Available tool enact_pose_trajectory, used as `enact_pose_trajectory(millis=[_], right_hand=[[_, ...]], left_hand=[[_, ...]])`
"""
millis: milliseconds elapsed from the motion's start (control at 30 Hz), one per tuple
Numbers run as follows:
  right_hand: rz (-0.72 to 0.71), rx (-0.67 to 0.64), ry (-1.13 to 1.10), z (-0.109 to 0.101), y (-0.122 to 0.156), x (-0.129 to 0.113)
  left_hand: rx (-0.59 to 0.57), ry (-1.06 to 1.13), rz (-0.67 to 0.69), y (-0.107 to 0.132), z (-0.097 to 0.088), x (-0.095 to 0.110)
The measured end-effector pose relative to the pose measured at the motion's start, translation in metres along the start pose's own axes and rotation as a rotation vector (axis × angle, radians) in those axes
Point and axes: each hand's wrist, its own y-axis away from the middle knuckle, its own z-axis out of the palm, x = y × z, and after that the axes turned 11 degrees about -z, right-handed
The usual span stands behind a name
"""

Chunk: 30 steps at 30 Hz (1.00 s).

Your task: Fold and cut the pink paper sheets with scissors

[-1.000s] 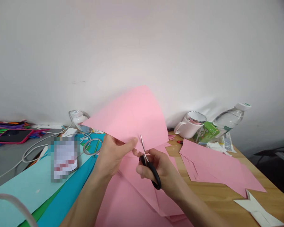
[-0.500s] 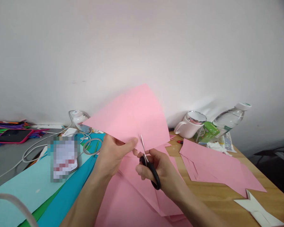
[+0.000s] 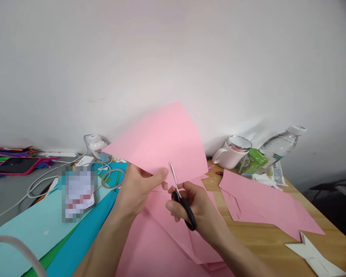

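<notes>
A curved sheet of pink paper (image 3: pixel 164 142) is held up off the table. My left hand (image 3: pixel 138 188) pinches its lower edge, thumb on top and fingers underneath. My right hand (image 3: pixel 192 204) is closed around the black handles of a pair of scissors (image 3: pixel 187 211). One blade lies over the sheet's face just right of my left thumb, pointing up and away; the other blade is largely hidden. Below both hands lies a stack of pink paper (image 3: pixel 152 238), partly covered by my forearms.
More pink sheets (image 3: pixel 262 200) and a white paper cutout (image 3: pixel 314 256) lie on the right. Behind them stand a pink mug (image 3: pixel 229 154), a green box (image 3: pixel 252 161) and a water bottle (image 3: pixel 279 144). On the left are blue paper (image 3: pixel 25 238), a blurred phone (image 3: pixel 79 194) and cables.
The scissors and my right hand have shifted very slightly. My left hand and the raised sheet stay almost where they were.
</notes>
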Motion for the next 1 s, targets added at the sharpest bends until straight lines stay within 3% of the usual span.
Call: enact_pose_trajectory(millis=[433, 700, 1000], right_hand=[[-0.01, -0.032, -0.033, -0.006, -0.001, 0.0], [-0.076, -0.124, -0.085, -0.011, -0.006, -0.003], [-0.066, -0.096, -0.109, -0.009, -0.005, 0.002]], left_hand=[[-0.01, -0.017, 0.018, 0.001, 0.0, 0.0], [-0.099, 0.03, 0.025, 0.001, 0.003, -0.001], [-0.05, -0.029, 0.004, 0.001, 0.004, -0.006]])
